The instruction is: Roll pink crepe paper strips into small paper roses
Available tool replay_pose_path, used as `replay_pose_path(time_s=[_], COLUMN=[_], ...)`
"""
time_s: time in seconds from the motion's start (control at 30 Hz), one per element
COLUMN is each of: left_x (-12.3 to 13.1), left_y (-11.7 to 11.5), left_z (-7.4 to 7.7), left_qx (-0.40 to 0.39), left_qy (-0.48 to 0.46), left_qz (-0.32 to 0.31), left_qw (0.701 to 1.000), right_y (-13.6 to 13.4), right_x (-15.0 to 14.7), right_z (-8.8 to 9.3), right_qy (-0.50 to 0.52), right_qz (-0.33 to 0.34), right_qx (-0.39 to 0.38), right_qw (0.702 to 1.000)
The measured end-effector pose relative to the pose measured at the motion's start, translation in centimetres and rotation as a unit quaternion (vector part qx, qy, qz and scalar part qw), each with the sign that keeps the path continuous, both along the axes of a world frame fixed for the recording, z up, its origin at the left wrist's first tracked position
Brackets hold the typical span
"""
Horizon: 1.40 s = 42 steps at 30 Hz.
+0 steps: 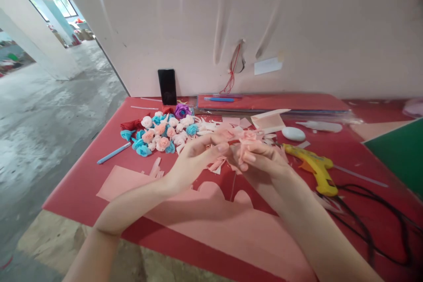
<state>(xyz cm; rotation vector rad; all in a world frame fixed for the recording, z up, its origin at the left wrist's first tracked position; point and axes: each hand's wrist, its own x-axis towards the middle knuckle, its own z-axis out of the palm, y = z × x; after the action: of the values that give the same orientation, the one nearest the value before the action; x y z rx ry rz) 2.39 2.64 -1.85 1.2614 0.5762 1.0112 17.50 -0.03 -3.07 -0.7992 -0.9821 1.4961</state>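
Note:
My right hand (261, 158) is closed on a pink paper flower (248, 137) above the middle of the red table. Just left of it, my left hand (206, 150) has its thumb and fingers pressed together at the flower's side; what they pinch is too small to make out. Below both hands lies a large pink paper sheet (211, 218) with a scalloped upper edge. Pink paper scraps (216, 165) are scattered under and behind the fingers. Left of my left hand sits a cluster of pink, white and blue paper flowers (161, 130), with a purple flower (182, 111) behind.
A yellow glue gun (313, 167) with a black cord (366, 229) lies right of my right hand. Near it are a white oval object (293, 133) and a green sheet (399, 152). A phone (168, 87) leans on the back board; a blue pen (114, 153) lies left.

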Motion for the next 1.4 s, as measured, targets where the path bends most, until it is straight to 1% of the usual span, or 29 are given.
replay_pose_path(time_s=[0.07,0.13,0.23,0.33,0.4,0.47,0.53,0.6,0.63,0.73,0.77,0.8,0.83,0.87,0.93,1.0,1.07,1.2,1.4], left_x=[0.0,0.0,0.0,0.0,0.1,0.1,0.1,0.2,0.2,0.3,0.3,0.3,0.3,0.2,0.0,-0.2,-0.4,-0.5,-0.3], left_y=[0.1,0.0,-0.1,-0.2,-0.2,-0.2,-0.1,-0.1,0.0,0.1,0.1,0.1,0.1,0.1,0.1,0.1,0.1,0.3,0.5], left_z=[0.0,0.1,0.3,0.2,0.1,0.0,-0.1,-0.1,-0.2,-0.2,-0.3,-0.3,-0.3,-0.3,-0.2,-0.1,0.0,-0.2,-0.7], left_qx=[0.041,0.064,0.065,0.059,0.071,0.105,0.16,0.237,0.283,0.414,0.443,0.46,0.464,0.457,0.422,0.385,0.361,0.342,0.356], left_qy=[0.028,0.047,0.057,0.052,0.055,0.058,0.06,0.079,0.095,0.143,0.155,0.164,0.17,0.171,0.152,0.118,0.086,0.043,0.019], left_qz=[-0.011,-0.017,-0.013,-0.013,-0.01,0.005,0.034,0.079,0.105,0.171,0.179,0.18,0.175,0.169,0.153,0.143,0.14,0.144,0.141], left_qw=[0.999,0.997,0.996,0.997,0.996,0.993,0.985,0.965,0.949,0.882,0.865,0.854,0.851,0.856,0.88,0.904,0.918,0.928,0.924], right_y=[0.1,0.1,0.1,0.0,-0.2,-0.4,-0.7,-1.1,-1.3,-1.7,-1.9,-1.9,-2.0,-2.1,-2.2,-2.3,-2.4,-2.6,-2.5], right_x=[0.0,0.0,-0.3,-0.4,-0.5,-0.6,-0.9,-1.2,-1.3,-1.4,-1.4,-1.4,-1.4,-1.4,-1.4,-1.4,-1.5,-1.6,-1.4], right_z=[0.0,0.0,0.2,0.6,0.9,1.1,1.0,0.8,0.6,0.4,0.4,0.5,0.7,0.9,1.3,1.6,1.6,1.3,0.8], right_qy=[0.0,0.004,0.002,-0.011,-0.021,-0.034,-0.055,-0.076,-0.084,-0.106,-0.116,-0.125,-0.134,-0.142,-0.162,-0.189,-0.223,-0.296,-0.37], right_qz=[-0.017,-0.036,-0.059,-0.065,-0.068,-0.082,-0.12,-0.162,-0.179,-0.219,-0.229,-0.237,-0.243,-0.25,-0.275,-0.296,-0.298,-0.275,-0.312], right_qx=[-0.001,-0.008,-0.015,-0.015,-0.003,0.017,0.042,0.064,0.073,0.103,0.111,0.115,0.115,0.111,0.108,0.123,0.154,0.238,0.337], right_qw=[1.0,0.999,0.998,0.998,0.997,0.996,0.99,0.982,0.977,0.964,0.96,0.957,0.954,0.951,0.942,0.928,0.915,0.883,0.807])
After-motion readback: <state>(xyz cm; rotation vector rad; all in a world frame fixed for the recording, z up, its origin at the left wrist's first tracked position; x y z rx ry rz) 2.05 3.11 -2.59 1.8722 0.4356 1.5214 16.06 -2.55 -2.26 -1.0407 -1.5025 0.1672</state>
